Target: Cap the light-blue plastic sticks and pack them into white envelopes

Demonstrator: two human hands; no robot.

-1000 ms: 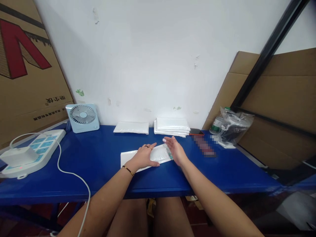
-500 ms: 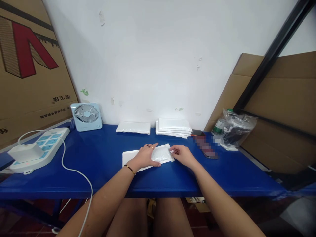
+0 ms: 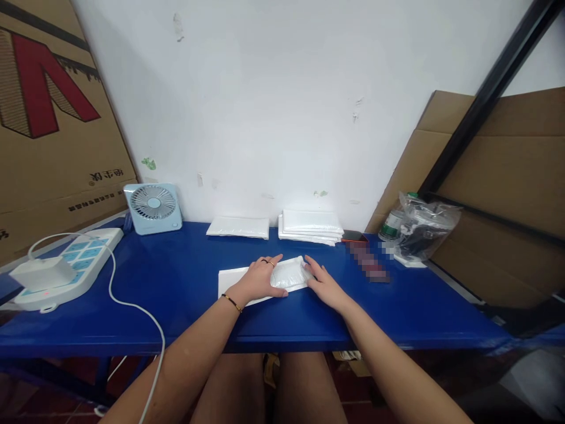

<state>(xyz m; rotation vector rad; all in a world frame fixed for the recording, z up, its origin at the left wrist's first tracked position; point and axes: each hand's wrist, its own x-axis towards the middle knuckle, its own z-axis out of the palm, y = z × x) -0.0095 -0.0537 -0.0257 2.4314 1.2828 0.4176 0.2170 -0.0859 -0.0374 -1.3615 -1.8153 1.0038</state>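
A flat white packet with a glossy, clear plastic-like surface lies slightly slanted on the blue table. To its left a plain white flat part shows from under my hand; whether it belongs to the packet I cannot tell. My left hand, with a ring and a bracelet, rests flat across the middle, thumb apart at the near edge. At the packet's right end is my right hand, its fingers spread and touching the edge there. The surface beneath both hands is hidden.
Behind stand a stack of white packets and a separate white packet. A blue fan, a power strip and a white cable are left. Right are a blurred-out phone, a bottle and a plastic bag.
My right hand's fingers were pinched at the packet's right end on a small white bit; now they are spread over that edge. The left hand stays in place.
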